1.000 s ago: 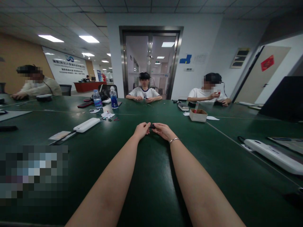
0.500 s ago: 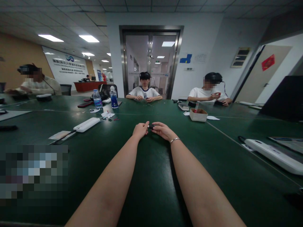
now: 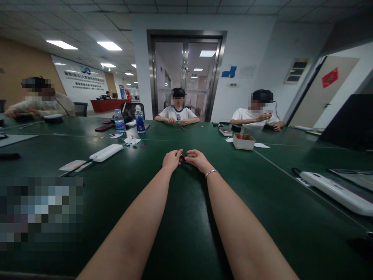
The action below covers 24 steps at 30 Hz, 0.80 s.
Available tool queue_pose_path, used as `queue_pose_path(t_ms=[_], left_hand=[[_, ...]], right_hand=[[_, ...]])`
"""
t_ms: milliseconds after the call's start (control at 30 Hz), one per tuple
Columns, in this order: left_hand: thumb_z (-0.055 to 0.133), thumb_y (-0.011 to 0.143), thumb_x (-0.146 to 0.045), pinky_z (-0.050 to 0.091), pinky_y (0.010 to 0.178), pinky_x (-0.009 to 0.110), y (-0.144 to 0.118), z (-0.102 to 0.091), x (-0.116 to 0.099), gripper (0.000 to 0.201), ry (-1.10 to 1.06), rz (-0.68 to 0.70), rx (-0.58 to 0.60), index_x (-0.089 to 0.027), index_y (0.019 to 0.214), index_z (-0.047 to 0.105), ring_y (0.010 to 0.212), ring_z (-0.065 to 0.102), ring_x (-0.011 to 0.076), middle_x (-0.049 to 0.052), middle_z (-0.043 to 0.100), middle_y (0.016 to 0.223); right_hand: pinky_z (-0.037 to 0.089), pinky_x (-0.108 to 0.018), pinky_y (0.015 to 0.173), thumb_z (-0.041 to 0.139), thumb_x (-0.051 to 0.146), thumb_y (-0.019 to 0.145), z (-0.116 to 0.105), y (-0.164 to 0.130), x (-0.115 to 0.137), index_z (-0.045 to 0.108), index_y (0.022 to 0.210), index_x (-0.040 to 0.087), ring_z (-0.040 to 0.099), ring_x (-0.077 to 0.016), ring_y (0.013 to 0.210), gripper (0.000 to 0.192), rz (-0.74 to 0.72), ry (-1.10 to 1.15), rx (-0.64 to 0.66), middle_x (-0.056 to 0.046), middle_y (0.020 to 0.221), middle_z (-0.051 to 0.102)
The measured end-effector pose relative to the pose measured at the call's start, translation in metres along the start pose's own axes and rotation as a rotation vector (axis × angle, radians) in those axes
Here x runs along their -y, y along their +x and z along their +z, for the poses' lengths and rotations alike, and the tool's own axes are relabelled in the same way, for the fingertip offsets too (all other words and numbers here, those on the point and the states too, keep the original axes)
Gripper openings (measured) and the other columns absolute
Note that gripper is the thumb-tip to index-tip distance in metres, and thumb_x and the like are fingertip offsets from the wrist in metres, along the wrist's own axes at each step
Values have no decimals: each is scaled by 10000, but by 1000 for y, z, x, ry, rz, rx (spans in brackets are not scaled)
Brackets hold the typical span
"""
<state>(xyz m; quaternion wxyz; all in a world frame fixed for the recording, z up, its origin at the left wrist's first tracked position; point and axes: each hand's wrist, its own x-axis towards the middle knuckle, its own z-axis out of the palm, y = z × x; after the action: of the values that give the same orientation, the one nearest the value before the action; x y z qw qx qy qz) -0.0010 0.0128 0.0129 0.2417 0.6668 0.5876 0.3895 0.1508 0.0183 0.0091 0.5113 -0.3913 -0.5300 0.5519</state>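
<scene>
Both my hands meet over the green table (image 3: 186, 233), arms stretched forward. A small black object with a silvery bit (image 3: 183, 156) lies between my fingertips, mostly covered; its exact kind is too small to make out. My left hand (image 3: 171, 160) grips one end, thumb on top and fingers curled. From the other side, my right hand (image 3: 198, 160) pinches it between thumb and fingers. A silvery bracelet (image 3: 211, 173) circles my right wrist.
White power strips (image 3: 106, 153) lie left and right. Two bottles (image 3: 140, 120) stand back left, near paper scraps (image 3: 132, 140). A small open box (image 3: 244, 142) stands back right. Three people sit across the table, one facing me (image 3: 176, 114).
My right hand has shifted slightly left, closer to my left hand, and its fingers are more bent. Less of the black object shows between them.
</scene>
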Motion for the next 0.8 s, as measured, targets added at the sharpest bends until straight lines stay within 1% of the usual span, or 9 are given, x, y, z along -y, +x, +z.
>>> queue_pose_path(t_ms=[133,300,400,467,533,567,633,700,800], left_hand=[[327,871,-511,436,507,197,1,4,3,409,-71,16,41,-185,850,573,512,602,107,16,627,656],[378,876,-433,452,524,206,5,9,8,329,-123,31,47,-216,1059,544,494,558,77,34,651,898],[402,875,-311,476,601,224,7,11,9,308,-131,41,50,-234,1159,493,611,583,98,40,650,989],[434,859,-260,484,690,245,6,10,7,277,-102,75,34,-238,1123,516,749,605,124,42,645,1023],[449,851,-247,482,734,260,0,8,3,221,-72,91,20,-237,1050,545,830,608,141,42,640,1022],[446,852,-249,487,718,261,-4,5,1,201,-68,85,37,-236,1026,545,811,615,141,44,636,1017],[425,859,-249,497,630,249,-14,-3,-3,182,-102,58,126,-226,1010,524,684,626,121,50,622,1010],[407,864,-242,496,543,232,-28,-16,-4,166,-173,19,239,-210,1000,496,566,616,98,58,602,1002],[425,858,-240,523,550,244,-52,-47,1,127,-280,-74,327,-187,962,476,590,642,115,69,581,989]], right_hand=[[484,-241,627,736,-2,508,7,7,-6,530,860,161,566,-95,592,439,-99,-340,-31,59,654,552],[456,-226,583,751,42,497,15,13,-15,509,923,178,546,-100,593,509,-189,-518,-137,78,655,519],[462,-232,608,761,67,509,16,12,-20,493,949,180,566,-113,635,528,-191,-564,-188,77,664,529],[467,-244,641,764,93,533,18,10,-18,496,959,174,576,-123,670,510,-183,-616,-193,65,679,542],[471,-260,678,762,122,566,20,5,-8,500,1006,167,586,-133,704,514,-147,-674,-122,41,714,569],[472,-271,695,764,133,576,20,2,0,494,1054,164,592,-140,720,549,-114,-699,-57,26,742,587],[474,-295,724,784,150,566,15,-10,22,459,1168,171,605,-161,758,684,-53,-736,87,-10,818,617],[475,-323,750,814,178,535,1,-30,48,476,1204,197,606,-193,816,750,-85,-766,149,-45,907,621],[487,-334,762,756,269,653,-44,-77,77,601,1072,240,607,-206,860,447,-232,-612,175,-48,922,621]])
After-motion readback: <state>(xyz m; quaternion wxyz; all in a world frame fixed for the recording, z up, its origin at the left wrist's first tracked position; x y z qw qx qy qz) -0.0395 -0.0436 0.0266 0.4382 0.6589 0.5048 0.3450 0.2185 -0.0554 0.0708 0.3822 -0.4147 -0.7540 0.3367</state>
